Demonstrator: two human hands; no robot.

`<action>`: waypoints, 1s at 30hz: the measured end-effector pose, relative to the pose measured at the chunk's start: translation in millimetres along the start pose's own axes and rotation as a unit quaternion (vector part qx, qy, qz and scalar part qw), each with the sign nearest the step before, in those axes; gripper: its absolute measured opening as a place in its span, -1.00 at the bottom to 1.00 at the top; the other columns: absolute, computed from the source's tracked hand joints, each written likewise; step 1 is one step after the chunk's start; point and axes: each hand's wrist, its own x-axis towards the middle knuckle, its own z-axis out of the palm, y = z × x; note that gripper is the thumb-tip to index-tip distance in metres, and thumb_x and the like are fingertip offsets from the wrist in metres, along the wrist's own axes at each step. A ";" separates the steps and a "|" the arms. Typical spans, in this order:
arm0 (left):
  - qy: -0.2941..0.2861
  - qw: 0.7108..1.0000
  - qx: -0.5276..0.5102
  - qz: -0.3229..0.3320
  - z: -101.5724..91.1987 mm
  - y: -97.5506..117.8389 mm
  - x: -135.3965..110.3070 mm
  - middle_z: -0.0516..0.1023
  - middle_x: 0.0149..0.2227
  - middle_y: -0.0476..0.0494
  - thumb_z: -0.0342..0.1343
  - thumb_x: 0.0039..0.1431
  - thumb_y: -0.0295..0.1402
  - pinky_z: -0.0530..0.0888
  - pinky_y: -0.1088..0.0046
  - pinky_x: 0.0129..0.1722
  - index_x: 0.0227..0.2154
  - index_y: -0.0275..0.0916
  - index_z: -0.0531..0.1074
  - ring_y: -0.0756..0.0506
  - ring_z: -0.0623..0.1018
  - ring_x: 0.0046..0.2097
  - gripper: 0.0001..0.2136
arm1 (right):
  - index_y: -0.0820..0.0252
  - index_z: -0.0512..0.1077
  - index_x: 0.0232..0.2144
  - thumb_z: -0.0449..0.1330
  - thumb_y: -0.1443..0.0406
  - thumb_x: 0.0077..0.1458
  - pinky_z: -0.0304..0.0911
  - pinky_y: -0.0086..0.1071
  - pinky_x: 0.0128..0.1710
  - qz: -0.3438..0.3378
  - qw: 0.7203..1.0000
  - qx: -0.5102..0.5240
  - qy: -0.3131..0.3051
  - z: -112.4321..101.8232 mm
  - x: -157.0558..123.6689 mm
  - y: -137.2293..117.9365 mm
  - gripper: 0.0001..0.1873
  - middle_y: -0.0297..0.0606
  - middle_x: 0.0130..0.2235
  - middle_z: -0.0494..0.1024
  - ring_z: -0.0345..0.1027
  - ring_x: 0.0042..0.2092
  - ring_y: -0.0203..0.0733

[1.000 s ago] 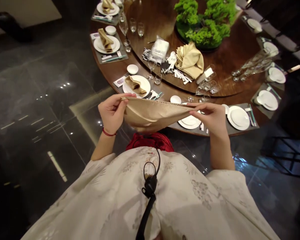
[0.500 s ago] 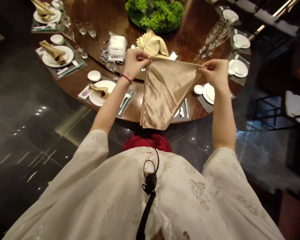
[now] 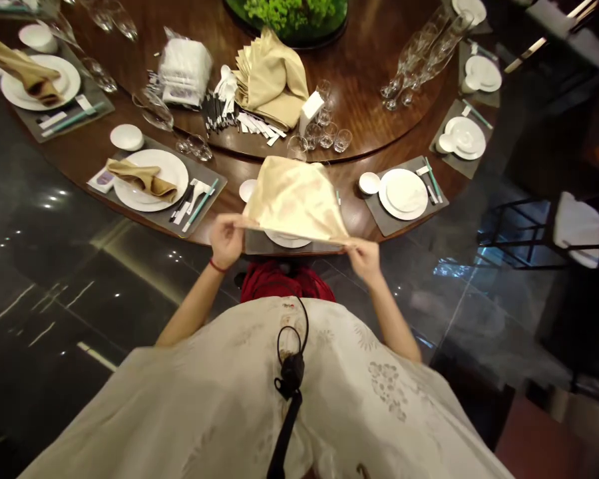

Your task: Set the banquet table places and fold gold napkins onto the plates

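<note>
Both my hands pinch the near corners of a gold satin napkin [image 3: 293, 199], folded to a triangle. My left hand [image 3: 225, 239] is closed on its left corner, my right hand [image 3: 363, 256] on its right corner. The cloth lies spread over a white plate [image 3: 285, 239] on a grey placemat at the near edge of the round wooden table [image 3: 359, 136], its point toward the table's centre. A small white dish [image 3: 247, 189] peeks out left of the napkin.
Left setting: a plate with a folded gold napkin [image 3: 142, 178]. Right setting: bare plates [image 3: 404, 193]. On the turntable lie a stack of gold napkins [image 3: 272, 76], a plastic packet [image 3: 184, 66], cutlery, several glasses [image 3: 324, 133] and green plants [image 3: 292, 10]. Dark glossy floor lies below.
The napkin, held up hanging in front of me half a second ago, has been lowered and laid flat over the plate. Both hands came down toward the table's near edge.
</note>
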 end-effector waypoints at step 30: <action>0.184 0.864 0.161 -0.441 39.9 -214.7 -153.3 0.55 -0.35 -0.11 0.33 -0.08 -0.33 0.47 0.47 -0.20 -0.34 -0.31 0.52 -0.01 0.51 -0.30 -0.77 | 0.27 0.53 -0.30 0.36 0.15 -0.07 0.31 -0.46 -0.30 0.474 0.854 0.130 0.171 157.6 -80.6 218.4 -0.67 -0.32 -0.43 0.52 0.33 -0.37 -0.30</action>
